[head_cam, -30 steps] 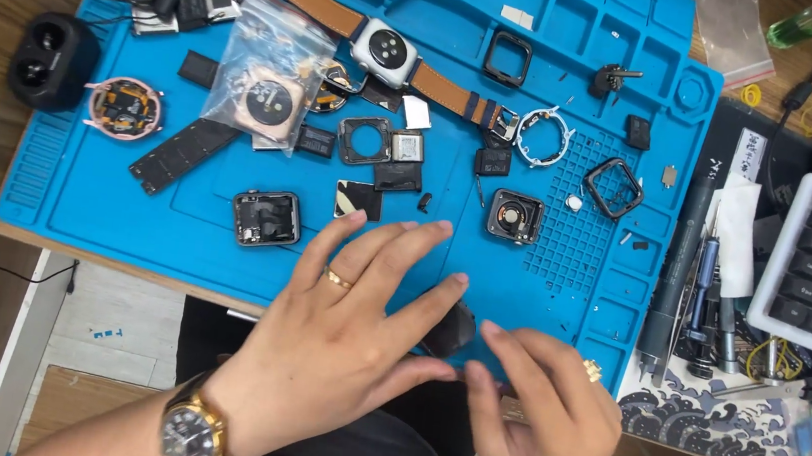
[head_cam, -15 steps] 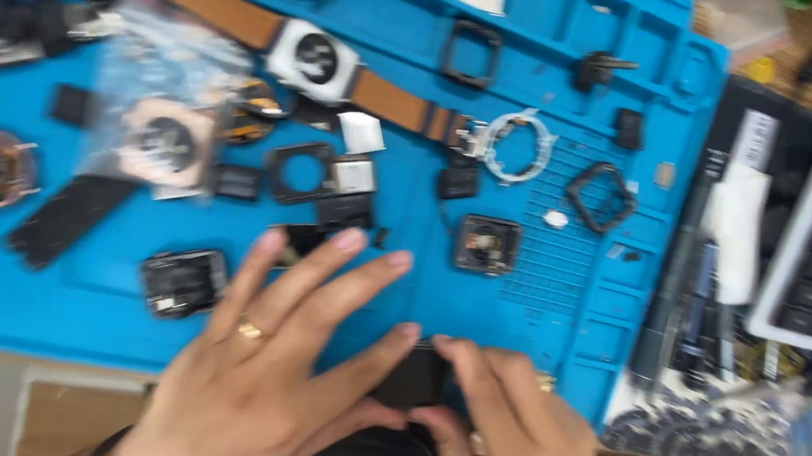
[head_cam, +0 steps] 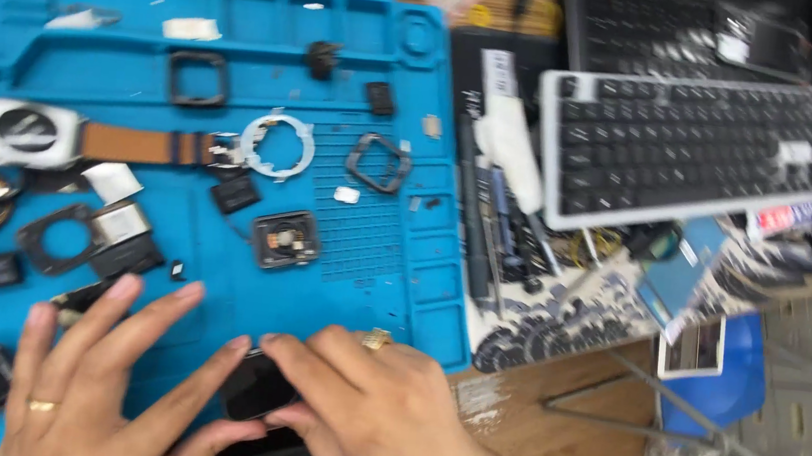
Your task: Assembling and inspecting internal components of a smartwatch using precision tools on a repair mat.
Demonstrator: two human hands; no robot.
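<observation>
Both hands meet at the near edge of the blue mat [head_cam: 242,70] — the left hand [head_cam: 98,387] with fingers spread flat, the right hand [head_cam: 376,416] curled, and a small black watch screen [head_cam: 253,388] pinched between them. A watch case [head_cam: 286,240] lies just beyond, a keyboard [head_cam: 696,148] off right.
</observation>
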